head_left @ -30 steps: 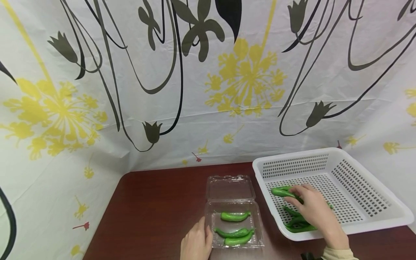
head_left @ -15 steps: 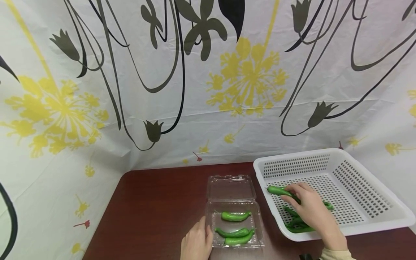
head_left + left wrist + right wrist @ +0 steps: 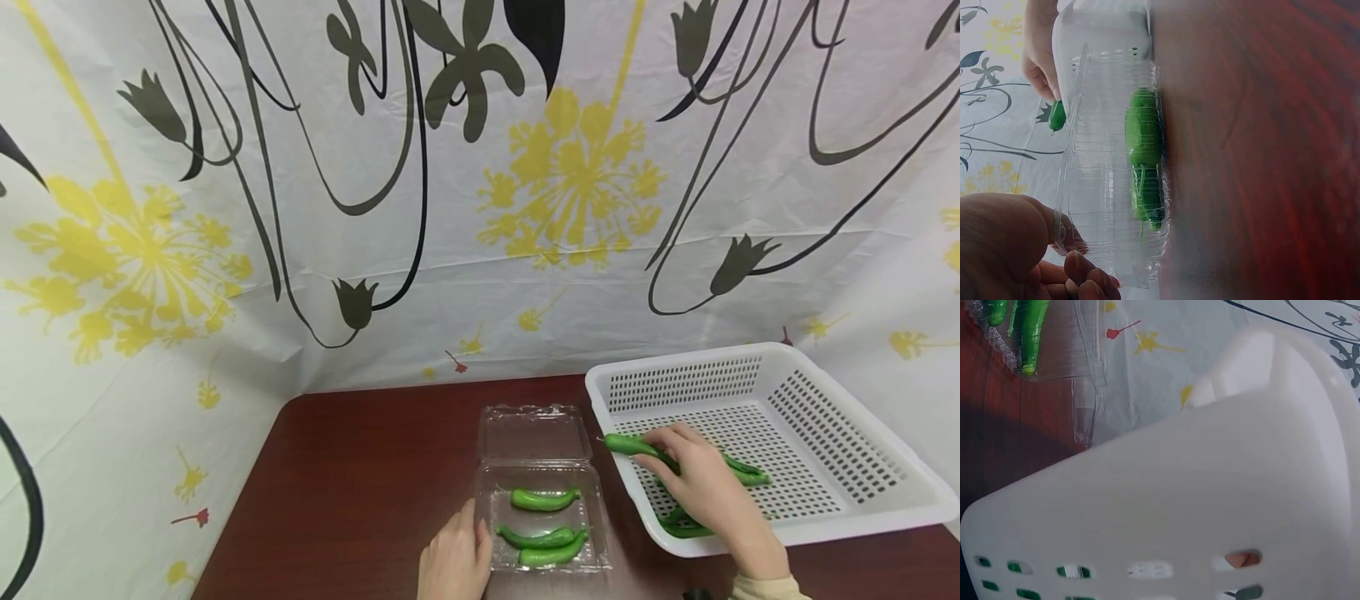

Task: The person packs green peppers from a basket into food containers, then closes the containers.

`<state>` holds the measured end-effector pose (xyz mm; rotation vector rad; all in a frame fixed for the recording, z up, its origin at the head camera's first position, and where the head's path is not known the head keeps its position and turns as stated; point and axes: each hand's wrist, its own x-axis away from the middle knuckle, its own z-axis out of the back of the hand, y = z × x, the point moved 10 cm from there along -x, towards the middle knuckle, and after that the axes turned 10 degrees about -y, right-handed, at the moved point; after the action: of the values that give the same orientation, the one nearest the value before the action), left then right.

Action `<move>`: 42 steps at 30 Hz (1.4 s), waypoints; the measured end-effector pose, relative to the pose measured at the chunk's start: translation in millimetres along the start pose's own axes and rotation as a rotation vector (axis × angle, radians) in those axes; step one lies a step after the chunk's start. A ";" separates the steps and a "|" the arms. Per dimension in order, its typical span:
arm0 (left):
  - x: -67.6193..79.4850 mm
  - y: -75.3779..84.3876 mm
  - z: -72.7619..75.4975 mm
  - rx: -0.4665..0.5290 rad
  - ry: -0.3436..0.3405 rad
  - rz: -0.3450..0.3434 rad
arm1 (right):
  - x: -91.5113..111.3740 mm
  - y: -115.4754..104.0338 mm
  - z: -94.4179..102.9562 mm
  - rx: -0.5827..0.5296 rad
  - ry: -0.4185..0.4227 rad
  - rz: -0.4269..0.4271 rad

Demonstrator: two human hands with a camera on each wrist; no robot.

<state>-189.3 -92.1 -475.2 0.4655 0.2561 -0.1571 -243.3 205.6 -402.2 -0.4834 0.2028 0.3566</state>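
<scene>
Pinching a green pepper (image 3: 624, 444) with our right hand (image 3: 701, 483), we grip the clear box (image 3: 536, 522) in our left hand (image 3: 455, 554); three peppers (image 3: 543, 501) already lie inside, just right of that hand, while others (image 3: 750, 478) remain in the white basket (image 3: 862, 527) around our right.

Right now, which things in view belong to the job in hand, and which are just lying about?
In the job:
green pepper in the right grip
left grip, holding the clear container
three peppers inside it
white basket with more peppers

Just around:
dark red table
flower-patterned cloth
</scene>
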 end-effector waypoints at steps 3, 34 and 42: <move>0.0 0.6 0.1 -0.003 0.009 -0.007 | -0.1 -1.1 -0.6 -0.002 0.000 0.003; 0.5 -0.3 -0.5 -0.003 0.000 0.010 | -1.4 -19.3 -8.6 -0.015 0.018 0.088; -0.2 -0.7 -1.5 0.001 -0.017 0.021 | -2.3 -23.8 -9.6 -0.028 0.027 0.114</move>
<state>-189.9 -92.1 -476.8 0.4673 0.2348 -0.1405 -237.3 180.7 -399.9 -0.5061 0.2527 0.4653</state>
